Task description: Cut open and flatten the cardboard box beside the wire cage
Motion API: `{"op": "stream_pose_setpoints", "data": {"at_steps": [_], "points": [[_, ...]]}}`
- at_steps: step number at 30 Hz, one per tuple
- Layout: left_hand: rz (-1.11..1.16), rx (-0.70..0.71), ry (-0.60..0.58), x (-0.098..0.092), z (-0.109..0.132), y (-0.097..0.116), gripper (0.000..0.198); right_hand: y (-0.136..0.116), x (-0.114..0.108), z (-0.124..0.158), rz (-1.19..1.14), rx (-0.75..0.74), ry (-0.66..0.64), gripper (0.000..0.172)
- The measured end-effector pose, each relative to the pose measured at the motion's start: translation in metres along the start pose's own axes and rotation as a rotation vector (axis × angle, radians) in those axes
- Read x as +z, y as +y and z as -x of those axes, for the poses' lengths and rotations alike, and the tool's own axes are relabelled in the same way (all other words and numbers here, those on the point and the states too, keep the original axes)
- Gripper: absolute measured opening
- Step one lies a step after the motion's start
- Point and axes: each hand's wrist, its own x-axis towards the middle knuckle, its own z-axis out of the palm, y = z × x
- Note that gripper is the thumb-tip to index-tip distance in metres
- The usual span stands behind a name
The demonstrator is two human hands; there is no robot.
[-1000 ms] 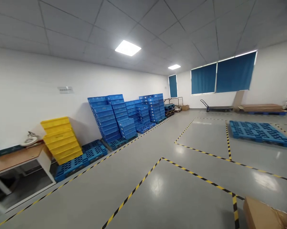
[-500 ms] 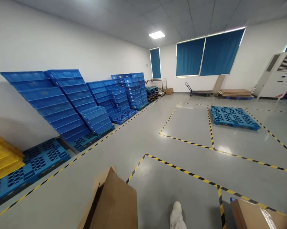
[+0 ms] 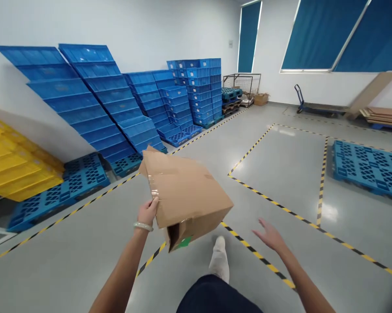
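A brown cardboard box (image 3: 186, 195) with clear tape on it hangs tilted in the air in front of me, one end open toward me. My left hand (image 3: 147, 211), with a pale bangle on the wrist, grips the box at its near left edge. My right hand (image 3: 270, 235) is out to the right of the box, fingers spread, touching nothing. My white shoe (image 3: 219, 260) is forward on the grey floor below the box.
Leaning stacks of blue crates (image 3: 85, 95) and yellow crates (image 3: 10, 161) line the left wall on blue pallets (image 3: 68, 184). Another blue pallet (image 3: 368, 167) lies at right. Yellow-black tape (image 3: 280, 204) marks floor bays. A hand truck (image 3: 313, 104) and flat cardboard (image 3: 381, 115) stand at the far wall.
The view has swung down and toward the left wall. The cardboard box has come up into view in my left hand, and my right hand has appeared, open.
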Motion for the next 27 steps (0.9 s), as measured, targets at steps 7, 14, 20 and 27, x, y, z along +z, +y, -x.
{"op": "stream_pose_setpoints", "data": {"at_steps": [7, 14, 20, 27], "points": [[0.158, 0.113, -0.142, 0.206, -0.094, 0.071, 0.041, -0.102, -0.048, -0.206, 0.170, -0.497, 0.052, 0.082], [0.025, 0.176, -0.476, 0.432, -0.185, 0.151, 0.039, -0.041, -0.104, -0.362, 0.211, -0.184, 0.082, 0.048], [0.010, 0.273, -0.901, 0.599, -0.249, 0.220, 0.051, 0.040, -0.182, -0.508, 0.237, 0.137, 0.144, 0.049], [-0.582, 0.691, -1.117, 0.709, -0.311, 0.248, 0.069, 0.080, -0.280, -0.719, 0.320, 0.174, 0.279, 0.063]]}}
